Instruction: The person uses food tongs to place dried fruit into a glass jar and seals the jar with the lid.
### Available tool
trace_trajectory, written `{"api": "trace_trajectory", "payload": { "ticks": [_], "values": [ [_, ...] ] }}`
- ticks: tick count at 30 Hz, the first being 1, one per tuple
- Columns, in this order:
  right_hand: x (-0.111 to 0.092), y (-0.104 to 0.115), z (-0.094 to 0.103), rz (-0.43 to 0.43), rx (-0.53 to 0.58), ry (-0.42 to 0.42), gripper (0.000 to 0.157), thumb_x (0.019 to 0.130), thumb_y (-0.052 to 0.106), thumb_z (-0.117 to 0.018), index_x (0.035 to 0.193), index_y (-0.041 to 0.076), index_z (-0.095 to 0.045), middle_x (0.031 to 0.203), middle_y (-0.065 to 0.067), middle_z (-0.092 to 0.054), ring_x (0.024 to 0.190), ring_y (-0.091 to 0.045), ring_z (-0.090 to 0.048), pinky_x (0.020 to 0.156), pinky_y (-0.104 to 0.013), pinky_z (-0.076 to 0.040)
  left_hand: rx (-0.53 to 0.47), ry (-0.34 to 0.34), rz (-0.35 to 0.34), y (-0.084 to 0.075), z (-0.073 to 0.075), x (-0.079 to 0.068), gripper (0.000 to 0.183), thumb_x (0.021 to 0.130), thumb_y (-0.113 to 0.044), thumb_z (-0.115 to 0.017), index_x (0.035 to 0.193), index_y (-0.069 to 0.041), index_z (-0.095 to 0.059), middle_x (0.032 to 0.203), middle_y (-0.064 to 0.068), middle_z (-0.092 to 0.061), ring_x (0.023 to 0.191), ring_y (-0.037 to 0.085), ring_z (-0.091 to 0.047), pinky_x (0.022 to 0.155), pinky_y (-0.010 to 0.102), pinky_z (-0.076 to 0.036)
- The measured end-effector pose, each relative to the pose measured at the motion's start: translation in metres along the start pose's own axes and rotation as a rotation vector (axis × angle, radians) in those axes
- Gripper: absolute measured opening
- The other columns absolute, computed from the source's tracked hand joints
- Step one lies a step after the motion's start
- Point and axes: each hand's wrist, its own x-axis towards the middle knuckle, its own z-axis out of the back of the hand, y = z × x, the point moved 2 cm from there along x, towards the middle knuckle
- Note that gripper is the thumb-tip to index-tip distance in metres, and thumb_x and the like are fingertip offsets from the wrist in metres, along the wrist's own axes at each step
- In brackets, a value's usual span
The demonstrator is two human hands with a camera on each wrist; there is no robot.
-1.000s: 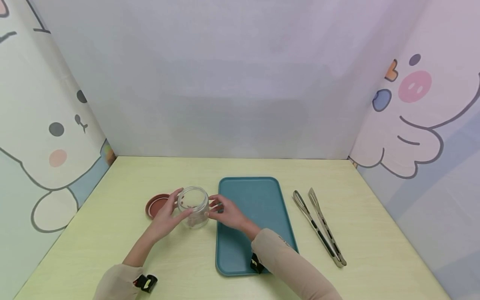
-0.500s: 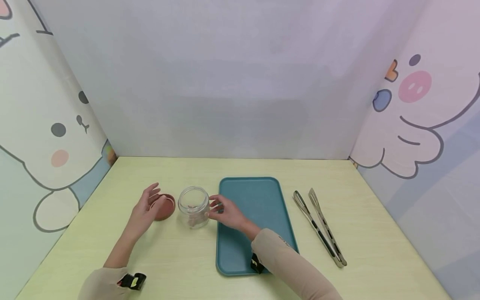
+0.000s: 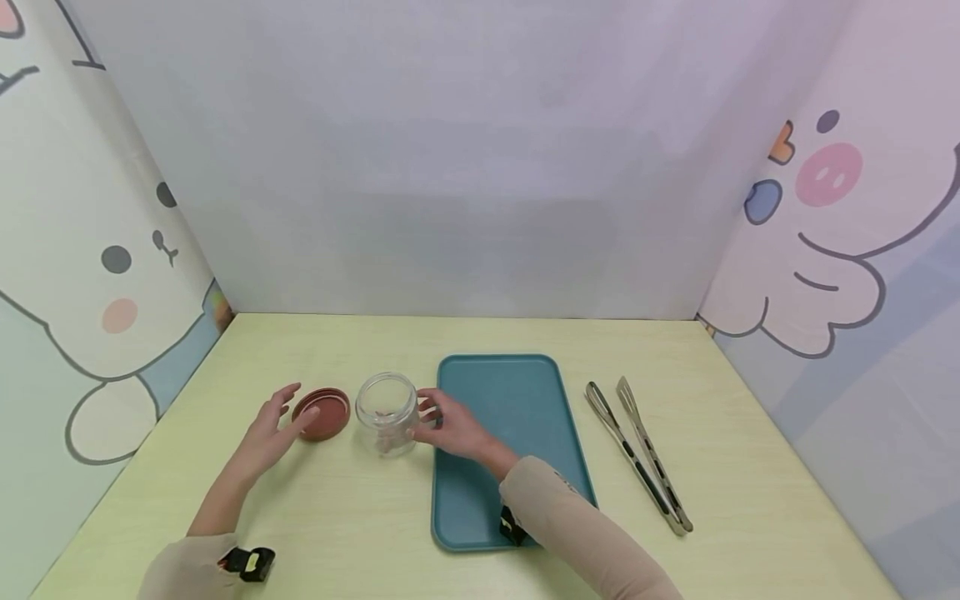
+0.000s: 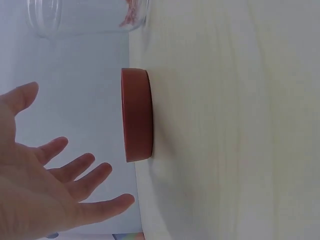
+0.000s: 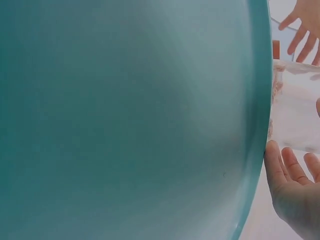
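A clear glass jar point(image 3: 387, 417) stands upright and uncovered on the table, with small reddish pieces point(image 5: 276, 87) at its bottom. My right hand point(image 3: 457, 425) is at the jar's right side, its fingertips at the glass and its fingers loosely bent. Left of the jar lies a round reddish-brown lid point(image 3: 327, 417), hollow side up. Close to the lid's left edge hovers my left hand point(image 3: 270, 433), fingers spread and holding nothing. In the left wrist view the lid point(image 4: 137, 115) lies flat on the table, apart from those fingers.
A blue-green rectangular tray point(image 3: 510, 383) lies under my right forearm, its left edge near the jar. Metal tongs point(image 3: 637, 454) rest on the table point(image 3: 750, 500) to the tray's right. A pale wall point(image 3: 480, 167) closes off the back.
My left hand has left the jar, moving left past the lid and then lower, uncovering the lid. The right hand stays beside the jar, and the jar has not moved.
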Motion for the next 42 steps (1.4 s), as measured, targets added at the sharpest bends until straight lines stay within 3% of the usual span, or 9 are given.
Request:
{"api": "trace_trajectory", "payload": {
  "ticks": [10, 21, 31, 37, 42],
  "values": [
    [0.004, 0.003, -0.003, 0.012, 0.034, 0.038, 0.064, 0.078, 0.015, -0.068, 0.131, 0.001, -0.034, 0.11, -0.007, -0.046, 0.098, -0.027, -0.051, 0.078, -0.032, -0.045, 0.101, 0.038, 0.017, 0.01, -0.003, 0.002, 0.076, 0.088, -0.039, -0.051, 0.133, 0.012, -0.016, 0.128, 0.039, -0.018, 0.114, 0.053, -0.022, 0.087, 0.061, -0.027],
    [0.009, 0.004, -0.007, 0.0, -0.005, 0.055, 0.074, 0.075, 0.021, -0.072, 0.135, 0.008, -0.03, 0.122, -0.005, -0.042, 0.108, -0.019, -0.046, 0.084, -0.033, -0.042, 0.206, 0.049, 0.033, 0.018, -0.007, 0.005, 0.091, 0.081, -0.047, -0.057, 0.132, 0.015, -0.014, 0.126, 0.04, -0.019, 0.114, 0.053, -0.023, 0.086, 0.062, -0.026],
    [0.018, 0.004, -0.015, 0.098, 0.03, 0.053, 0.079, 0.069, 0.017, -0.076, 0.134, 0.006, -0.032, 0.125, -0.011, -0.043, 0.113, -0.021, -0.042, 0.09, -0.035, -0.036, 0.284, 0.073, 0.035, 0.018, -0.009, 0.005, 0.1, 0.077, -0.051, -0.06, 0.131, 0.018, -0.012, 0.125, 0.042, -0.019, 0.111, 0.056, -0.024, 0.084, 0.063, -0.027],
    [0.02, 0.002, -0.019, -0.015, 0.005, 0.038, 0.09, 0.065, 0.023, -0.079, 0.137, 0.01, -0.026, 0.128, -0.006, -0.039, 0.113, -0.016, -0.039, 0.091, -0.036, -0.034, 0.339, 0.08, 0.052, 0.019, -0.009, 0.008, 0.102, 0.075, -0.054, -0.06, 0.131, 0.016, -0.013, 0.124, 0.041, -0.02, 0.109, 0.057, -0.026, 0.078, 0.066, -0.029],
    [0.021, 0.001, -0.021, -0.05, -0.019, 0.027, 0.094, 0.064, 0.026, -0.08, 0.138, 0.011, -0.023, 0.128, -0.007, -0.038, 0.113, -0.015, -0.037, 0.092, -0.036, -0.032, 0.396, 0.079, 0.061, 0.019, -0.01, 0.011, 0.103, 0.072, -0.056, -0.061, 0.132, 0.015, -0.015, 0.123, 0.039, -0.024, 0.107, 0.056, -0.029, 0.074, 0.067, -0.03]
  ]
}}
